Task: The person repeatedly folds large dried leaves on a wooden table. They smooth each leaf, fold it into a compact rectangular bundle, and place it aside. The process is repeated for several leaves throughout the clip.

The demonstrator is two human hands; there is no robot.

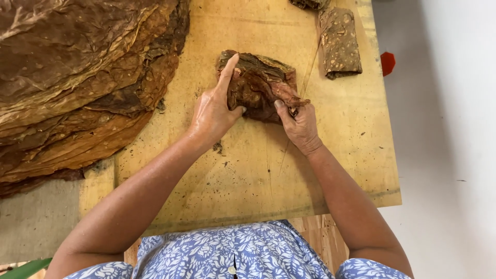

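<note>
A crumpled bundle of brown dried leaves (261, 82) lies on the wooden board (341, 155) in the middle of the view. My left hand (214, 111) presses on the bundle's left side, index finger stretched up along its edge, thumb on the leaf. My right hand (298, 124) grips the bundle's lower right corner, fingers curled around a fold of leaf.
A big stack of flat brown leaves (77, 77) covers the left side and overlaps the board. A rolled leaf bundle (339, 42) lies at the board's far right, another (309, 4) at the top edge. A small red object (387, 63) sits beyond the right edge.
</note>
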